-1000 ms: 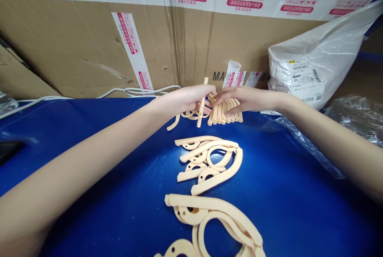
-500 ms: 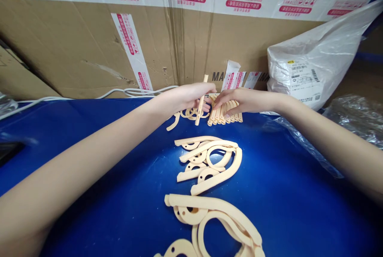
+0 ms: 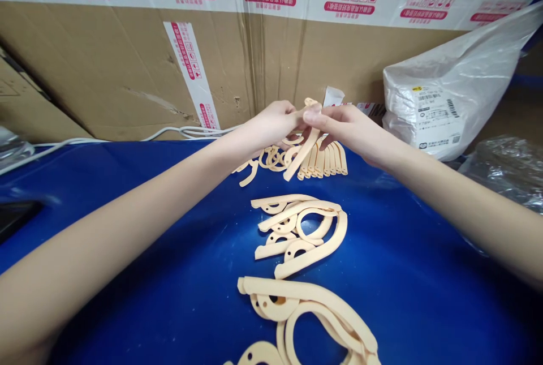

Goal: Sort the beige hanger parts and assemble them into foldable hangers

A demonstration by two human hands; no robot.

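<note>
My left hand and my right hand meet above the far side of a blue table. Both pinch the top of one cream-coloured rubber strip, which hangs slanting down to the left. Just beneath them lies a row of similar straight strips side by side. To its left sit small curled cream offcuts. Nearer to me lies a pile of cream curved gasket pieces with holes, and another pile at the bottom edge.
Large cardboard boxes with red-and-white tape form a wall behind the table. White cables run along their base. A white plastic bag with labels stands at the right, crumpled clear plastic beside it. A dark object lies at far left.
Both hands have lifted off the row of strips. The strip, held upright in my left hand before, is now raised, tilted and gripped at its top by both hands.
</note>
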